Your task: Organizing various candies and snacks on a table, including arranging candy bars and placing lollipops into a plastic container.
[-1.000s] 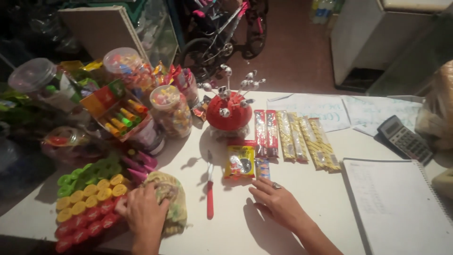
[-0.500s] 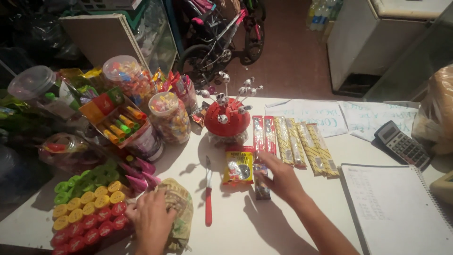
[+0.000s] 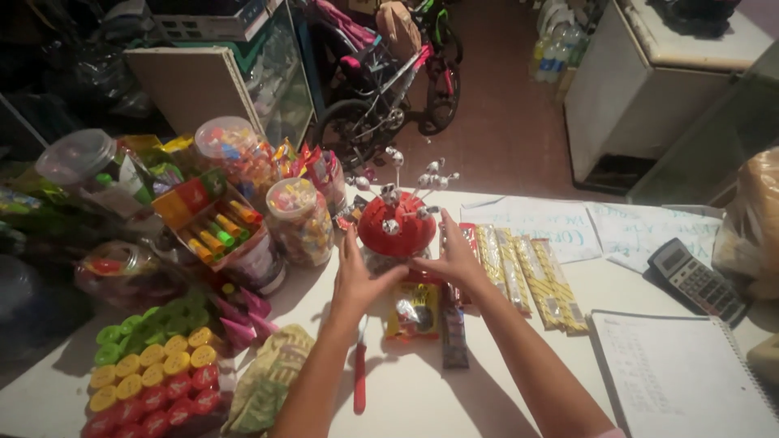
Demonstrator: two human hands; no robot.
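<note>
I saw both hands reaching forward to the red lollipop stand (image 3: 397, 225) near the far middle of the white table (image 3: 503, 381). The left hand (image 3: 357, 276) was spread open, fingers extended, its fingertips at the stand's lower left side. The right hand (image 3: 454, 258) was also open, cupped against the stand's lower right edge; neither had closed around anything that I could make out. Foil-wrapped lollipops (image 3: 422, 180) stuck up out of the stand's top.

Just left of the stand stood a clear jar (image 3: 300, 221) packed with mixed wrapped sweets, and behind it a taller jar (image 3: 237, 154) with more of the same. An open cardboard box (image 3: 213, 223) held yellow, orange and green tubes lying side by side. Right of the stand lay long yellow sweet packets (image 3: 535, 276) in a row. Under my wrists sat a small yellow snack packet (image 3: 414, 312), with a red-handled tool (image 3: 359, 377) beside it.
</note>
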